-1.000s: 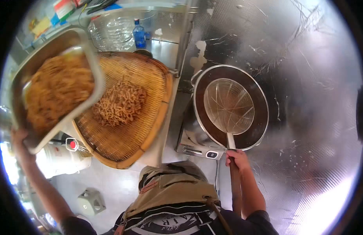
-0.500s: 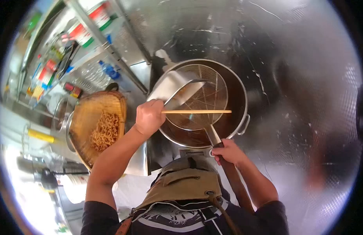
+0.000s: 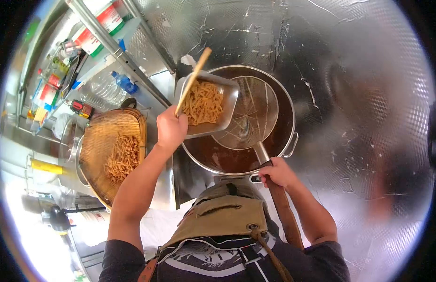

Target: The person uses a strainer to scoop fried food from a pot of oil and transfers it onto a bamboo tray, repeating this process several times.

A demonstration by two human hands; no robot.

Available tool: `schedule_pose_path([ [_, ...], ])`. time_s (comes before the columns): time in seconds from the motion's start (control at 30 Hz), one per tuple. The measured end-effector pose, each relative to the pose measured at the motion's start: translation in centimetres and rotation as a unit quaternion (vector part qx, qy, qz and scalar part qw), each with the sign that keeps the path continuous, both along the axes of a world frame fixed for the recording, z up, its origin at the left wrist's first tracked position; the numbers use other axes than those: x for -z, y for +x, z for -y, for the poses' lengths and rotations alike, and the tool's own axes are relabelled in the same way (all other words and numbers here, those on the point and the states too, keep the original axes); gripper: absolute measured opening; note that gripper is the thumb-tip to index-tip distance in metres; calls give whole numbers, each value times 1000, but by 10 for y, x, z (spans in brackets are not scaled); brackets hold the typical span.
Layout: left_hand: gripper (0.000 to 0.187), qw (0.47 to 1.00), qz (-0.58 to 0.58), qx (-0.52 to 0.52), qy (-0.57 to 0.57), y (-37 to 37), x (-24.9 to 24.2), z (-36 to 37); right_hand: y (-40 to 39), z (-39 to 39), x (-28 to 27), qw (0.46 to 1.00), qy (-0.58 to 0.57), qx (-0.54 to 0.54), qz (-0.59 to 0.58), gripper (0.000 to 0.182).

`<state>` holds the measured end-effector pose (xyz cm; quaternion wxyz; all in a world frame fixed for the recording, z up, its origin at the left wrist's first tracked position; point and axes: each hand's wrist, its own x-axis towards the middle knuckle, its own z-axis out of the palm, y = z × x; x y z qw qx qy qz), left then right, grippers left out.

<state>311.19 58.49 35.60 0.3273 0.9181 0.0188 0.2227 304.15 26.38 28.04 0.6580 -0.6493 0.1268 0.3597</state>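
Observation:
My left hand is closed on the near left edge of a rectangular metal pan, with a pair of wooden chopsticks held in the same grip, pointing up and away. Light brown strips of food, like thick noodles, lie in the pan. Below and to the right, a round mesh strainer with nothing in its mesh hangs over a big pot of dark brown liquid. My right hand is wrapped around the strainer's long brown handle. The pan overlaps the pot's left rim.
To the left, a woven bamboo basket bears a heap of browned strips. Behind it, a metal shelf rack holds bottles and tubs. A scuffed metal wall rises past the pot, whose side handle sticks out right.
The pan has turned from steeply tilted over the strainer to facing up, showing its strips, and moved left. The chopsticks swung from lying sideways to pointing away. My right hand barely moved.

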Motion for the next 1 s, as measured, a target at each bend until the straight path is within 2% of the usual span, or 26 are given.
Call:
schedule_pose_path([
  [0.03, 14, 1000, -16, -23, -6, 1, 1, -5, 4, 0, 2, 1000, -12, -1, 4, 12],
  [0.2, 14, 991, -77, -65, -88, 2, 7, -24, 30, 2, -3, 997, -65, -46, 2, 12],
  [0.23, 15, 990, -82, -66, -96, 1, 7, -26, 36, 3, 5, 997, -70, -24, 4, 11],
  [0.33, 15, 990, -82, -72, -84, 2, 11, -36, 64, 4, 27, 992, -81, -94, -15, 11],
  [0.43, 16, 981, -98, -96, -137, 1, 19, -48, 88, -5, 36, 989, -102, -90, -56, 12],
  [0.6, 16, 975, -116, -130, -137, -15, 1, -54, 111, -20, 68, 978, -154, -114, -87, 10],
  [0.8, 16, 969, -154, -130, -145, -29, -17, -55, 120, -26, 102, 984, -132, -53, -110, 11],
  [0.93, 17, 976, -153, -107, -115, -26, -3, -57, 120, -20, 90, 987, -100, -61, -108, 12],
  [1.0, 18, 969, -166, -100, -150, -25, -2, -54, 118, -11, 83, 990, -69, -68, -100, 11],
])
